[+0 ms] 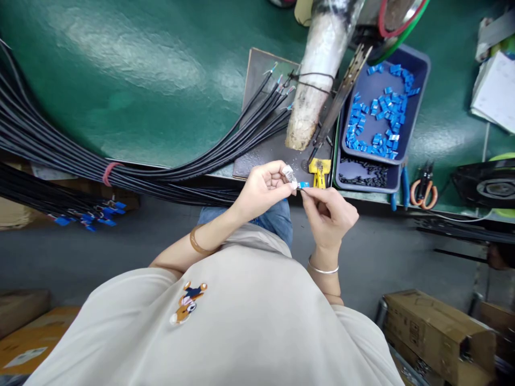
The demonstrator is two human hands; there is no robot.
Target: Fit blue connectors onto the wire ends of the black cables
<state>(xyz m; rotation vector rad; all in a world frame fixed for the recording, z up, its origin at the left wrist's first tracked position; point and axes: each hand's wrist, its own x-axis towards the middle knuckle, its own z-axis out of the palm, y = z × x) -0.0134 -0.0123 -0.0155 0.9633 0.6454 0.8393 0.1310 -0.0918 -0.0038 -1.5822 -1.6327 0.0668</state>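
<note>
Head view, looking down over the person's chest to the bench edge. Left hand is curling closed, thumb and forefinger pinching a small blue connector from the left; the fingertips look wrapped in pale tape. Right hand is pinching the same connector from the right, fingers narrow and tight on it. Connector is sitting between both hands in the air, just in front of the bench edge, right below a yellow tool lying on the bench. Whether a wire is entering the connector, I cannot tell; it's too small.

A bundle of black cables is running in from the left across the green bench, tied by a pink band; stripped ends are fanning out over a grey mat. More cables are hanging below the bench at left, ending in blue connectors.

A taped-up column is leaning over the mat. To its right, a dark blue tray is holding loose blue housings, and a lower tray compartment is holding small black parts. Orange-handled cutters are lying just right of the tray. Cardboard boxes are sitting on the floor at lower right. Bracelets are showing on both wrists.
</note>
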